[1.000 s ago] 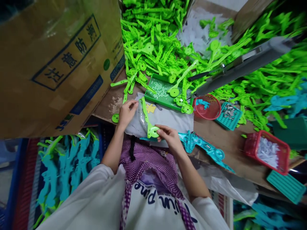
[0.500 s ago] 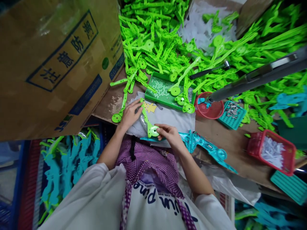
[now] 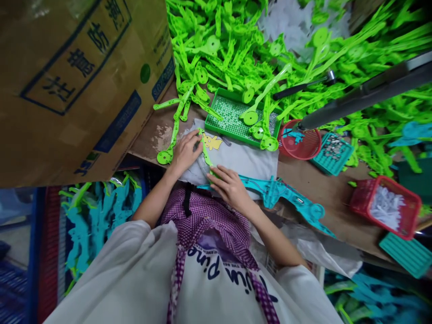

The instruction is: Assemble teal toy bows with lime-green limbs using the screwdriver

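A bright green plastic arm-shaped part [image 3: 205,154] lies lengthwise over the grey cloth [image 3: 254,164] in front of me, with clear plastic along its side. My left hand [image 3: 185,153] grips its far end between thumb and fingers. Over its near, round end, my right hand [image 3: 230,185] is closed with bent fingers, which hide most of that disc. Under and beside my right hand is a long turquoise plastic part [image 3: 281,191], reaching to the right along the table edge.
Green parts [image 3: 232,49] are heaped at the back. A green perforated tray [image 3: 229,123], a red basket [image 3: 303,144], a teal basket of metal bits [image 3: 332,153] and a red basket of white pieces [image 3: 386,207] stand around. A carton [image 3: 84,103] blocks the left; a grey bar [image 3: 361,94] crosses the right.
My right hand has moved from pinching the rim of the green part's round end to covering it with the fingers. My left hand keeps its hold at the far end. The view has shifted slightly.
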